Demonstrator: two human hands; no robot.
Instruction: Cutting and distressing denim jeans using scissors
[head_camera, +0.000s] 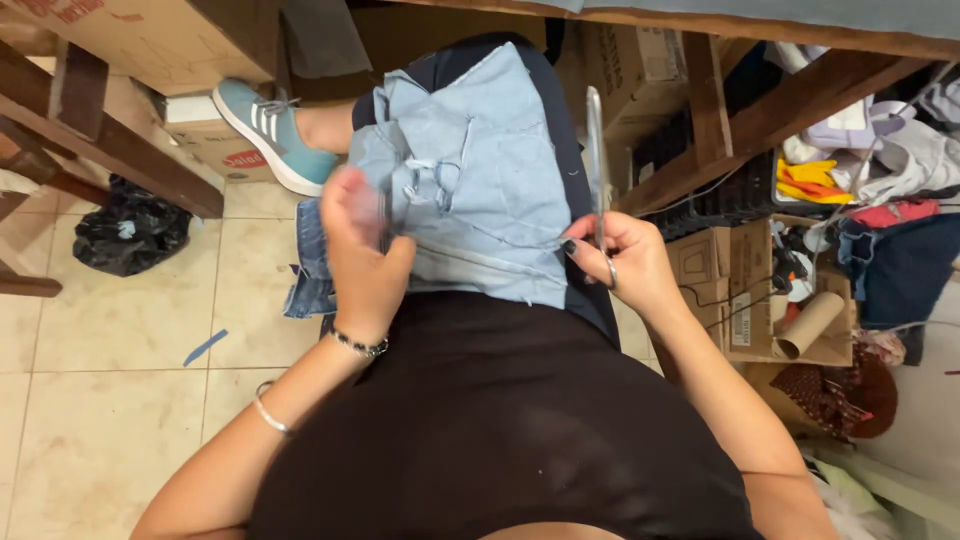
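left hand (362, 255) had a clenched grip on the light blue denim piece (480, 175) spread over the lap, right hand (625, 262) just right of it grasped long scissors (596, 160), blades pointing up.

Head cam, looking straight down, close.

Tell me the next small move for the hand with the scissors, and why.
Probably bring the scissors down to the denim piece. The right hand holds them with blades pointing up, clear of the fabric, while the left hand grips the denim's near edge on the lap. Which thread or seam is meant is not clear.
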